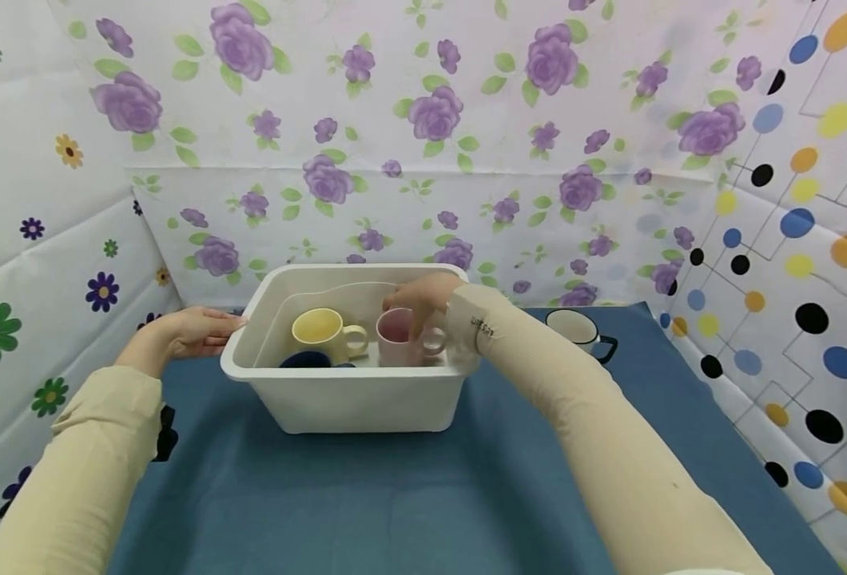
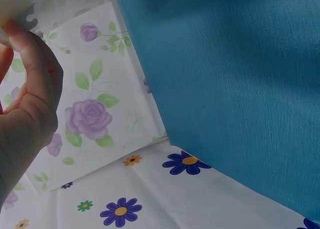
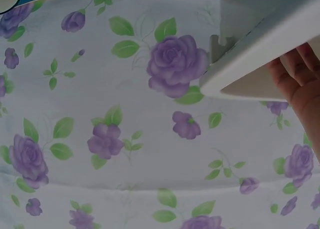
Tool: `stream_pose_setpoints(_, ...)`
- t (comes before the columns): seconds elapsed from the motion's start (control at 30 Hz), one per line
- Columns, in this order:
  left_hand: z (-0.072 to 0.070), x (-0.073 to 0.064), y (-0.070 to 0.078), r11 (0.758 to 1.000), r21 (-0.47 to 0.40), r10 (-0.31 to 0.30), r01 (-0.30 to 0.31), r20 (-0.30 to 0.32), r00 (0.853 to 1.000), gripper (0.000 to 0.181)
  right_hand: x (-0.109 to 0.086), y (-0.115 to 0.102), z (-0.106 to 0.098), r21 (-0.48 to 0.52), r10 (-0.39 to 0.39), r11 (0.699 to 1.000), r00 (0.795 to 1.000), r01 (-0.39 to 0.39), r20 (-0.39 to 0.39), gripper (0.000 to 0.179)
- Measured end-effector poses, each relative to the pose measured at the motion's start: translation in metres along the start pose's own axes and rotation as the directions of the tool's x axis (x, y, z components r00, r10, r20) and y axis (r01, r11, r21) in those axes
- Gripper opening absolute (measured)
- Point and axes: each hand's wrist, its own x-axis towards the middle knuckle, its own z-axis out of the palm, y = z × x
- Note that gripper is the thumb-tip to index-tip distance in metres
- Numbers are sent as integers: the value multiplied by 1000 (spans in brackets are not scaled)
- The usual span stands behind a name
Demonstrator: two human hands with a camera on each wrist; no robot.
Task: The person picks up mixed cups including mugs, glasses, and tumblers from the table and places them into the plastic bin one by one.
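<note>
A white plastic bin (image 1: pixel 362 403) stands on the blue tabletop. At its left rim, my left hand (image 1: pixel 196 329) grips the edge with thumb above and fingers below; the left wrist view shows the same left hand (image 2: pixel 32 84) bent up at the bin's edge. My right hand (image 1: pixel 421 297) reaches over the bin and holds a pink mug (image 1: pixel 395 350) by its upper wall, fingers dipping past the rim. In the right wrist view, part of the right hand (image 3: pixel 302 84) shows behind the bin wall. Beside the pink mug sits a yellow mug (image 1: pixel 320 331).
In front of the yellow mug, a dark blue piece (image 1: pixel 307 360) shows inside the bin, mostly hidden by the front wall. A white mug with a dark rim and handle (image 1: pixel 574 326) stands right of the bin, partly behind the right sleeve. Patterned sheets (image 1: pixel 395 216) enclose the table.
</note>
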Motion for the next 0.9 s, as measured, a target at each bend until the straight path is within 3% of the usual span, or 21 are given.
stream_pose_setpoints(0.03, -1, -1, 0, 1000, 2, -1, 1, -2, 1000, 70, 11, 7, 0, -153, -93, 984, 996, 93, 3, 53)
stream_pose_setpoints(0.07, -1, -1, 0, 1000, 3, 0, 0, -6, 1000, 70, 22, 14, -1, -278, -176, 945, 984, 171, 7, 60)
stream_pose_setpoints(0.17, -5, -3, 0, 1000, 5, 1, -1, -14, 1000, 71, 20, 15, -4, -346, -209, 917, 978, 198, 5, 61)
stream_pose_setpoints(0.37, -9, -8, -1, 1000, 19, -10, 11, -14, 1000, 71, 9, 21, -5, -306, -214, 931, 977, 201, -11, 57)
stream_pose_setpoints(0.5, -10, -10, -2, 1000, -4, -24, 24, -11, 1000, 61, 3, 26, -3, -288, -255, 928, 966, 236, -30, 54)
stream_pose_setpoints(0.9, 0, 1, 1, 1000, -2, 0, 0, 22, 1000, 66, -31, 48, -4, -202, -308, 939, 941, 277, -141, 47)
